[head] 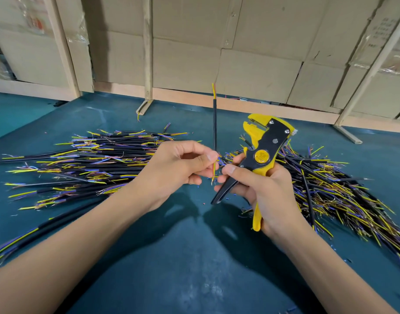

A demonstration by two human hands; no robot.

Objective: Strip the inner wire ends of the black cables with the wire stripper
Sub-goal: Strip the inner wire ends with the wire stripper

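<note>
A frayed heap of black cables lies left on the teal mat. Your left hand pinches one upright black cable, seemingly by its yellow inner wire. Your right hand grips the yellow-and-black wire stripper, handles apart.

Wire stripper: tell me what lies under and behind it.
Behind the wire stripper, gripped by the right hand, lies a pile of black cables on the teal mat. The hand covers the handle middles and whatever lies beneath them.
</note>
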